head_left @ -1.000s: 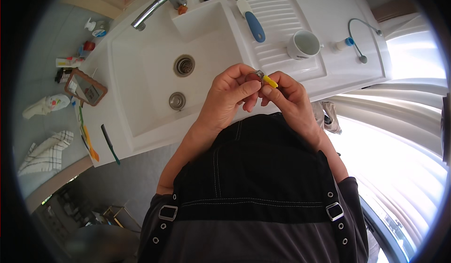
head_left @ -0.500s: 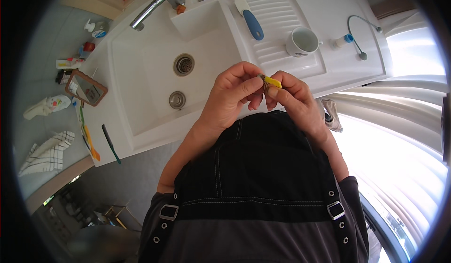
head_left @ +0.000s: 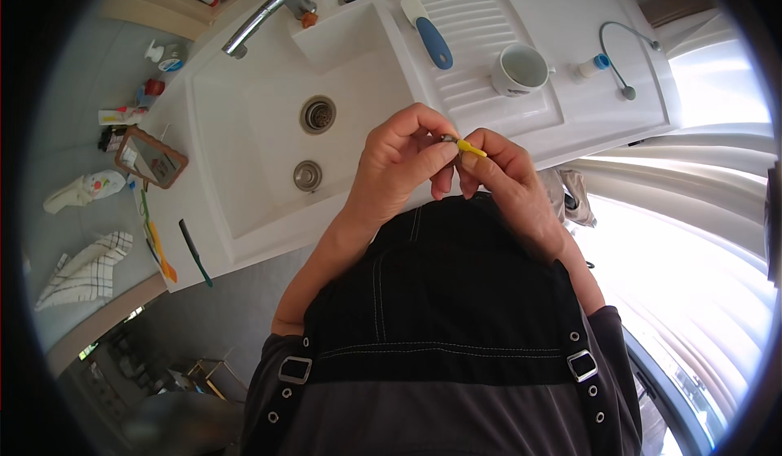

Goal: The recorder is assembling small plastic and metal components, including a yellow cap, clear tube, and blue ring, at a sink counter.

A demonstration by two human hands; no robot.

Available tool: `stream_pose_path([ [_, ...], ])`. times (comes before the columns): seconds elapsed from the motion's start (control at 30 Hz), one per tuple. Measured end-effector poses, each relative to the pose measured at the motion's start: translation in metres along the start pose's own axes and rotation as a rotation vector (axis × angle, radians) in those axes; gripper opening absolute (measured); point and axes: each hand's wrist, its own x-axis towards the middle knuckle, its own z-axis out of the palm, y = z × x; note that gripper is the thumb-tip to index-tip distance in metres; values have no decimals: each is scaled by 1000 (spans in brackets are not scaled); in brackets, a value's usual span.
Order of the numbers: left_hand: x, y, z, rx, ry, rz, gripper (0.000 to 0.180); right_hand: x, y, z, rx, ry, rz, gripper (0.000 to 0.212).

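Observation:
Both of my hands meet over the near edge of the sink counter. Between them is a small object with a slim yellow piece [head_left: 471,148] and a dark metallic end [head_left: 447,138]; its exact kind is too small to make out. My right hand [head_left: 511,172] is closed, thumb and fingers pinching the yellow piece. The thumb and forefinger of my left hand [head_left: 397,156] close on the metallic end. My fingers hide part of the object.
A white sink [head_left: 244,130] with a chrome faucet [head_left: 257,24] lies ahead. On the ridged drainboard are a blue-and-white handled brush [head_left: 434,42] and a white mug [head_left: 521,71]. A small blue-capped bottle [head_left: 593,66], a framed mirror [head_left: 152,158] and a dark comb [head_left: 194,252] rest around the counter.
The yellow piece has turned, its right end now tilted downward. More of the metallic end shows at my left fingertips. Both hands stay in nearly the same place.

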Motion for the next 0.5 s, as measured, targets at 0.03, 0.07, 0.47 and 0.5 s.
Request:
stream_pose_path([
  [0.03, 0, -1, 0, 39, 20, 9, 7, 1, -2, -2, 0, -1, -1, 15],
  [0.07, 0, -1, 0, 38, 18, 8, 7, 2, -3, -5, -57, 16, 2, 17],
  [0.47, -4, 0, -2, 480, 42, 219, 15, -1, -7, -17, 198, -30, 104, 22],
  [0.5, -5, 0, -2, 519, 41, 226, 15, 0, -8, -15, 99, -5, 62, 19],
])
